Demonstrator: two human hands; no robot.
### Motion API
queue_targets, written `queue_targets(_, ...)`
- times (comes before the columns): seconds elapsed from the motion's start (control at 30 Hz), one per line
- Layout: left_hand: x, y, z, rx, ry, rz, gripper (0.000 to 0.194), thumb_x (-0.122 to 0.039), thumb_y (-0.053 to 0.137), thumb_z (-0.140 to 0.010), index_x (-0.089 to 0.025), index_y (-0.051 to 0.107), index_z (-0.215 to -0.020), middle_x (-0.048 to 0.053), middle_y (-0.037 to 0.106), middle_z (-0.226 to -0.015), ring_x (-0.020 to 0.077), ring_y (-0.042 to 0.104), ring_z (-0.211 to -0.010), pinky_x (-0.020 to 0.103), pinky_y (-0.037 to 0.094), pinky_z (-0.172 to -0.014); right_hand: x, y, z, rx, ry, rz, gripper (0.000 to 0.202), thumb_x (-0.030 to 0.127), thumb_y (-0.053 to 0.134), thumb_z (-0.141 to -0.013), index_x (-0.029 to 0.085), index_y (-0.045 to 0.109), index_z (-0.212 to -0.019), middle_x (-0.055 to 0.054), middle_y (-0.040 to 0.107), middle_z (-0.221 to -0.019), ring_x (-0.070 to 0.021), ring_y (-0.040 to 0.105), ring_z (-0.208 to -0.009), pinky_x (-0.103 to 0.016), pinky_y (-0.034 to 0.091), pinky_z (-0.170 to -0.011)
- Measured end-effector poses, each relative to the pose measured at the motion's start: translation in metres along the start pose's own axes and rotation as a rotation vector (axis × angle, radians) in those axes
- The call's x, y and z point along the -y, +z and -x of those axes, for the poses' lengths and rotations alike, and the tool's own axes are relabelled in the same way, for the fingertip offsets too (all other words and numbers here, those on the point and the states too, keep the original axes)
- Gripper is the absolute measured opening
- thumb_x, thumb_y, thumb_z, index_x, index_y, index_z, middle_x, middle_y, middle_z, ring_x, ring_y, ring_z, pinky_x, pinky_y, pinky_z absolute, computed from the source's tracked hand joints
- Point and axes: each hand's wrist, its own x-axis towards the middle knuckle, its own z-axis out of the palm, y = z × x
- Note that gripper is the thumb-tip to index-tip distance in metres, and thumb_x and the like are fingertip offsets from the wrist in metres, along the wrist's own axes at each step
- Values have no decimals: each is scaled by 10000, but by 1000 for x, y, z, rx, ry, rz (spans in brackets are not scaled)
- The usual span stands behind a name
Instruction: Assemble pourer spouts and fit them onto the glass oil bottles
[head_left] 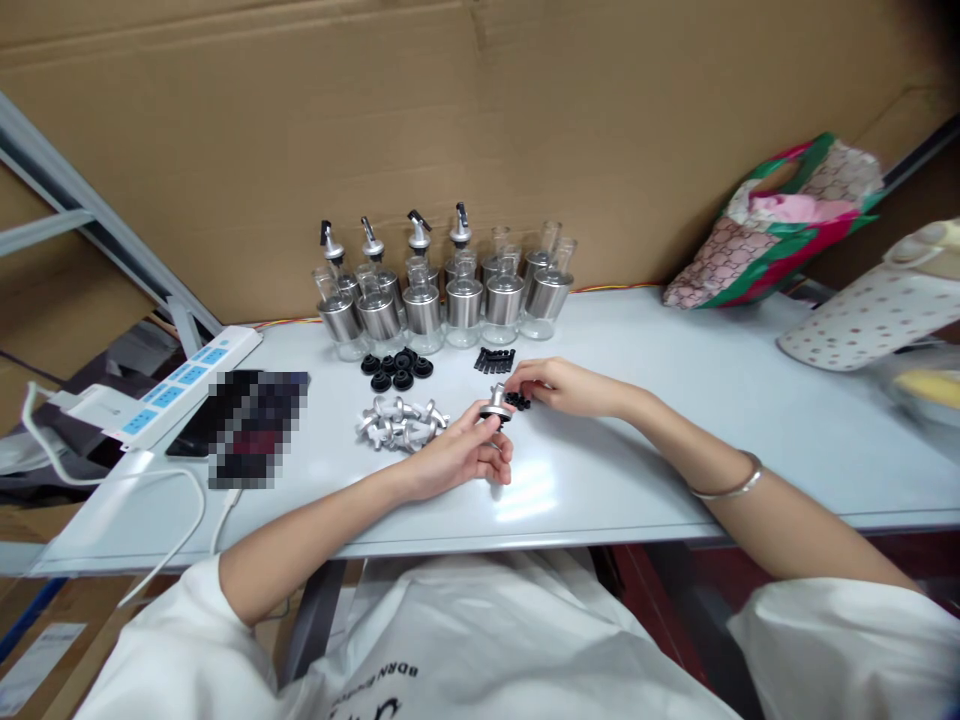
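My left hand holds a silver pourer top with a black stopper between thumb and fingers. Just right of it, my right hand has its fingertips at a small heap of black parts; whether it pinches one is hidden. Behind them lie short black tubes in a row. Several black stoppers are grouped to the left, with a pile of silver and white pourer tops in front of them. Steel-and-glass bottles stand in two rows at the back, several of the rear ones with pourers.
On the left are a power strip, a partly pixelated dark device and a white cable. A patterned bag and a spotted white container stand at the right. Cardboard rises behind the table.
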Motion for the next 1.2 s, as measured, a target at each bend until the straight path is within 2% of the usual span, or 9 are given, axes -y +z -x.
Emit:
queue_targets(0.17, -1, 1, 0, -7, 3, 0, 500, -560, 621, -781, -241, 420, -1108, -27, 560, -720, 112, 603, -598, 257, 439, -642, 5, -9, 5, 61, 31, 2, 339, 76, 436, -746, 139, 685, -966, -86, 663, -933, -160, 619, -778, -282, 501, -746)
queue_targets(0.33, -1, 1, 0, 4, 1, 2, 515, -571, 621, -775, -238, 420, -1112, -27, 559, -721, 113, 603, -596, 258, 437, -640, 4, -13, 7, 137, 112, -60, 305, 170, 566, -739, 150, 673, -1023, -69, 634, -947, -152, 612, -735, -272, 506, -702)
queue_targets(0.63, 1, -1, -2, -2, 4, -1, 506, -570, 613, -782, -238, 421, -1113, -27, 561, -724, 113, 604, -602, 259, 437, -644, 4, -2, 0, 86, 126, -60, 271, 164, 604, -715, 138, 692, -971, -59, 613, -877, -158, 583, -734, -270, 474, -691)
queue_targets(0.8, 2, -2, -2, -3, 8, 0, 500, -571, 612, -784, -241, 425, -1110, -27, 567, -728, 113, 608, -603, 259, 440, -645, 2, -1, 1, 52, 114, -75, 305, 176, 621, -722, 131, 674, -1019, -64, 588, -906, -161, 578, -746, -275, 468, -694)
queue_targets(0.93, 1, 0, -1, -2, 9, 2, 509, -572, 622, -774, -232, 428, -1100, -30, 567, -715, 112, 606, -597, 252, 437, -636, 5, 2, 1, 69, 76, -36, 236, 250, 654, -744, 143, 684, -952, -45, 542, -847, -151, 530, -704, -280, 443, -667)
queue_targets(1.1, 2, 0, -1, 9, 9, 1, 500, -571, 619, -777, -229, 432, -1089, -30, 567, -720, 112, 605, -597, 257, 440, -639, 4, 9, 1, 38, 49, -59, 311, 341, 675, -758, 148, 653, -1001, -69, 510, -956, -153, 520, -724, -287, 439, -672)
queue_targets(1.2, 2, -1, -2, 4, 11, -1, 493, -573, 610, -783, -231, 432, -1090, -30, 564, -721, 110, 603, -598, 261, 441, -646, 0, 13, 1, 38, 5, -54, 285, 361, 633, -801, 151, 644, -993, -73, 511, -956, -162, 524, -742, -295, 438, -693)
